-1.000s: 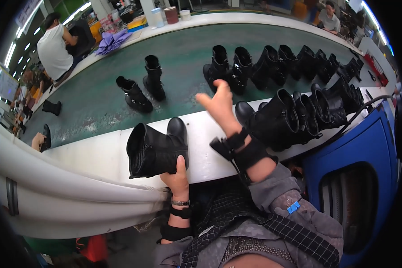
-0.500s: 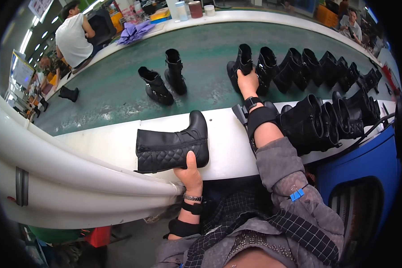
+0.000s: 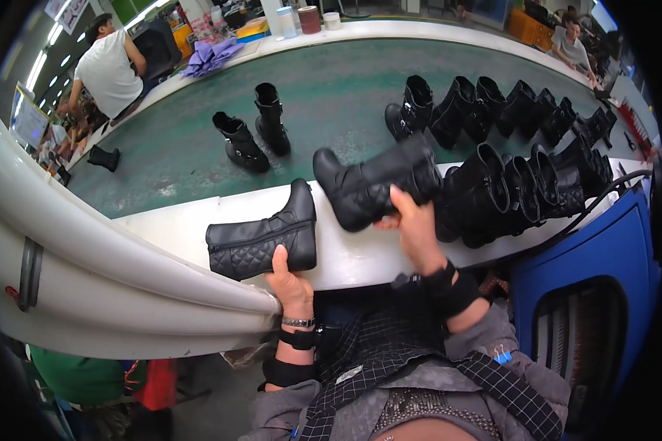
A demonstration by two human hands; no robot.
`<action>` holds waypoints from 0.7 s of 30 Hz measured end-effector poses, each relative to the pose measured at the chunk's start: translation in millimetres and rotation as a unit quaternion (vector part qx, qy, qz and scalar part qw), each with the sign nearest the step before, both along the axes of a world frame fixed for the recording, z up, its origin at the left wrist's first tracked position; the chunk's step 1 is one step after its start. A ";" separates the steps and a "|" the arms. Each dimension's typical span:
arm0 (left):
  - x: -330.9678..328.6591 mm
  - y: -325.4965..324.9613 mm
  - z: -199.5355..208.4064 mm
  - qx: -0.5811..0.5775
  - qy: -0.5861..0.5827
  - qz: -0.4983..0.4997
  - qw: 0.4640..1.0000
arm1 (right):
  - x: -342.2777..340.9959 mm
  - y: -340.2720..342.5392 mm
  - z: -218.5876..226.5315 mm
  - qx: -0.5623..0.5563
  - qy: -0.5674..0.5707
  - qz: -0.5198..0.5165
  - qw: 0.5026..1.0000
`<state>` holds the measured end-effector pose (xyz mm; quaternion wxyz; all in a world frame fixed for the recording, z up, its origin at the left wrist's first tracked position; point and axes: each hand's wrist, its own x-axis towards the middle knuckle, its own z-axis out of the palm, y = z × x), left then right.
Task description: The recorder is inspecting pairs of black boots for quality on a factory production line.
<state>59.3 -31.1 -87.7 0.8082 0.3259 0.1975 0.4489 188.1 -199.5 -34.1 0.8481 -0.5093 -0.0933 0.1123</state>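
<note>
My left hand (image 3: 291, 287) grips a black quilted boot (image 3: 261, 242) that lies on its side over the white ledge, toe to the right, its side zip facing up. The thumb presses on the quilted part near the heel. My right hand (image 3: 413, 228) holds a second black boot (image 3: 371, 180) tilted in the air over the ledge, thumb across its shaft and toe pointing left. To the right of that boot several upright black boots (image 3: 485, 191) stand on the ledge. A buckled boot (image 3: 413, 106) stands beyond it on the green belt.
The green conveyor belt (image 3: 324, 81) carries a pair of boots (image 3: 243, 143) at centre-left and a row of boots (image 3: 518, 106) at right. A curved white machine housing (image 3: 125, 279) flanks my left arm, a blue machine (image 3: 588, 264) my right. Co-workers (image 3: 110, 70) sit across the belt.
My right hand has lifted a boot off the belt and brought it left and nearer, over the ledge. The left boot has shifted slightly left in view, still held.
</note>
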 end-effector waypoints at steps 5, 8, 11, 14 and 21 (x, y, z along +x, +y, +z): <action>-3.5 -3.9 -0.5 -0.036 -0.045 -0.035 0.998 | -42.0 -7.2 -33.2 0.080 0.127 0.063 0.987; -2.7 -4.9 -3.4 -0.023 -0.074 -0.038 0.996 | -48.3 -4.6 -46.8 0.141 0.153 0.101 0.973; -1.4 -3.9 -6.8 -0.038 -0.039 -0.014 0.998 | -46.8 -4.3 -52.7 0.165 0.137 0.110 0.971; 0.1 -4.1 -8.8 -0.039 -0.053 -0.006 0.998 | -45.1 -5.1 -55.3 0.162 0.141 0.116 0.970; 0.0 -7.5 -8.8 -0.027 -0.033 -0.016 0.999 | -41.9 -6.1 -59.8 0.162 0.133 0.135 0.968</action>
